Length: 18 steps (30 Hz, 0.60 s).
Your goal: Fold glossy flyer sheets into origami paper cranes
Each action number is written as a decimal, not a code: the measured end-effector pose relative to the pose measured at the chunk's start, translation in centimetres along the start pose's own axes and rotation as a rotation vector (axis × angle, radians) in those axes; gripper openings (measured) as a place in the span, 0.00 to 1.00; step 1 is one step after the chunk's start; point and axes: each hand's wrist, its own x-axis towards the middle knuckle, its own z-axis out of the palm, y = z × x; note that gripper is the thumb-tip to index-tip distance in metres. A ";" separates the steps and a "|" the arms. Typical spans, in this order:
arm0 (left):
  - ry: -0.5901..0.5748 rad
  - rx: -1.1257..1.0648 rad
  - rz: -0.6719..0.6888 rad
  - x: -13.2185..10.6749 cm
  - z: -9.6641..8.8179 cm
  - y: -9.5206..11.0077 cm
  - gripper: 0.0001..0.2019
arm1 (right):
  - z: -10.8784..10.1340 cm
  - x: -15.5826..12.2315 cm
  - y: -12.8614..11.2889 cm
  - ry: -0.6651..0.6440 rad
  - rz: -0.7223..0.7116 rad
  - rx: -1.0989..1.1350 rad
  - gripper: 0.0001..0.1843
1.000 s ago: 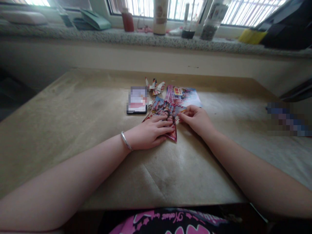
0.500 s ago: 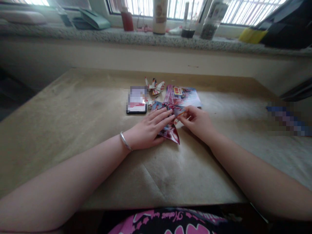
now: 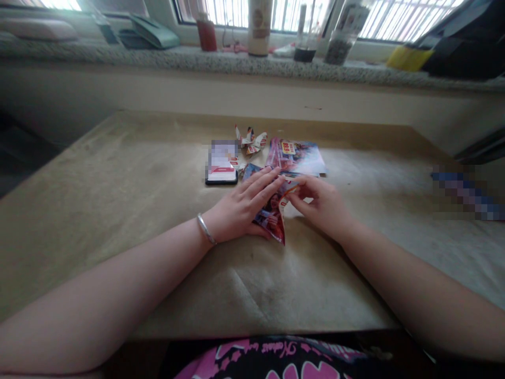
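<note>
A colourful printed paper, partly folded [image 3: 275,220], lies on the brown table [image 3: 118,200] in front of me. My left hand [image 3: 244,208], with a silver bangle at the wrist, lies flat on the paper with fingers stretched out. My right hand [image 3: 323,204] pinches the paper's upper right edge between thumb and fingers. Behind the hands lie a stack of similar printed sheets [image 3: 296,155] and small folded paper figures [image 3: 250,139].
A phone [image 3: 221,162] lies just left of the sheets. The windowsill behind the table carries a red cup [image 3: 207,32], a tall bottle [image 3: 259,26], jars, a green pouch [image 3: 155,32] and a yellow object [image 3: 408,58]. A blurred object [image 3: 465,192] lies at the table's right.
The paper has been turned and drawn a little nearer to me. My left hand's fingers have stretched out flatter over it, and my right hand has shifted down along the paper's edge.
</note>
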 end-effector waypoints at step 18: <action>0.043 0.014 -0.088 -0.1 0.2 -0.1 0.51 | 1.4 0.3 0.1 -0.085 0.255 0.230 0.11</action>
